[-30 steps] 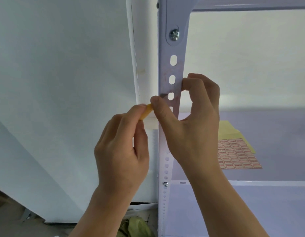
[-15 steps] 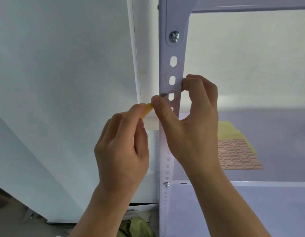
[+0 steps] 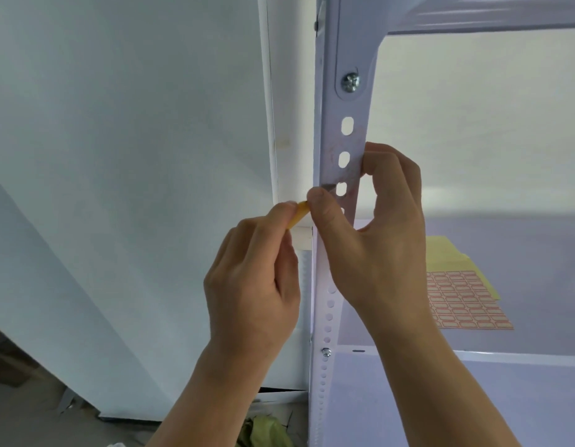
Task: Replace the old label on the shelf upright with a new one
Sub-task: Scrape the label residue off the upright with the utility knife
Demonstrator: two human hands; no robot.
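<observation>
We look up at a large white panel filling the view from 7 to 12 o'clock, with a pale metal upright running top to bottom just right of centre. A shelf joins it at 4 o'clock. Our right hand wraps the upright from its 3 o'clock side, fingers curled round the far edge and thumb pressed on the front face, we judge to steady the post and guide the tool. Our left hand, at 8 o'clock of the right, closes in a fist round a yellow scraper, whose handle pokes out toward 1 o'clock. On the shelf, at 4 o'clock of the hands and well apart, lies a sheet of red-bordered blank labels on yellow backing, likely parked within reach for the next step. The scraper's small grey blade touches the upright's front just beside a slot, right above the thumb. At 12 o'clock of the blade is a scuffed grey patch, which we take for what remains of the old label; no new one is on yet.
</observation>
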